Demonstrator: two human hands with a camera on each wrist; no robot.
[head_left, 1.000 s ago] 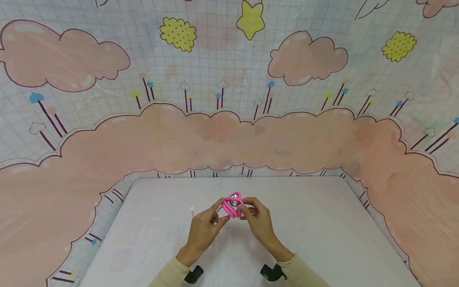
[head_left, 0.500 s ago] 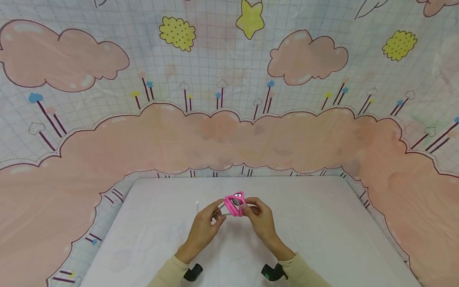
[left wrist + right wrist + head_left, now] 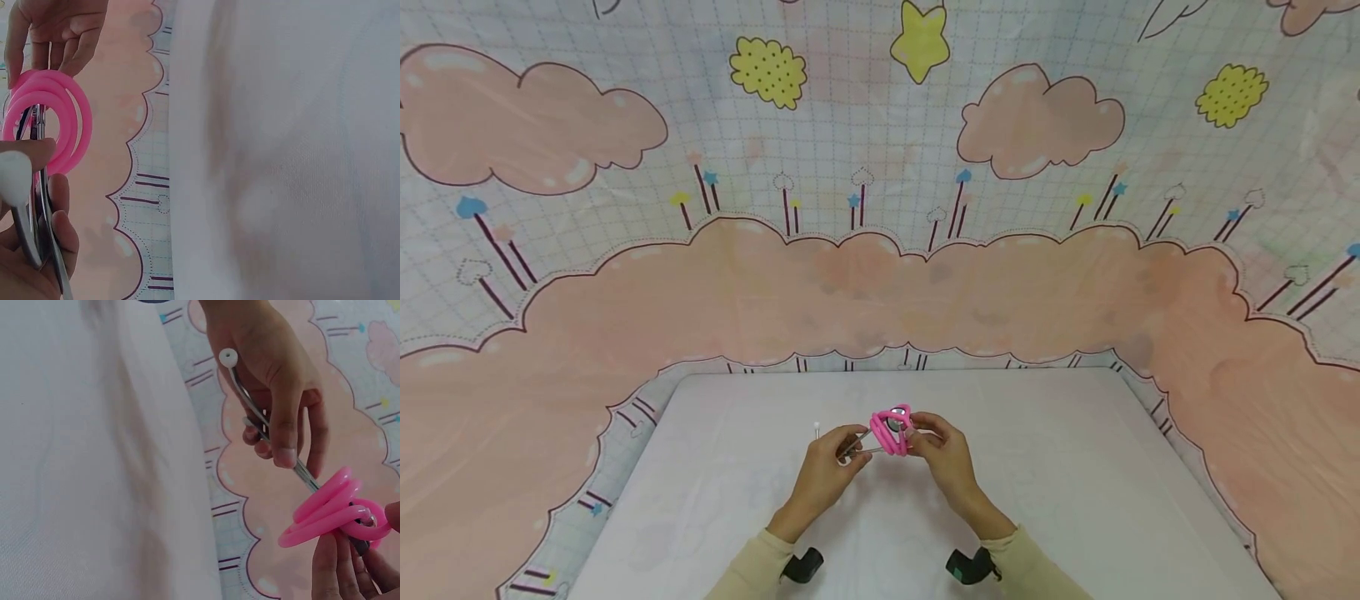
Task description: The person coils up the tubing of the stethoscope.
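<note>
A stethoscope is held up above the white table by both hands, its pink tubing wound into a coil. The left hand pinches the metal ear tubes between thumb and fingers. A white ear tip sticks out past that hand in the right wrist view; another ear tip looms close in the left wrist view. With thumb and fingers, the right hand grips the other side of the coil. The shiny chest piece shows inside the loops, partly covered by tubing.
The white table stretches out on both sides of the hands. Behind it hangs a printed cloth with clouds and stars. Dark wrist cameras sit at the left wrist and right wrist.
The coil has shifted slightly to the right, away from the left fingers, so more of the metal tubes shows between. The left hand has edged right; the right hand has barely moved.
</note>
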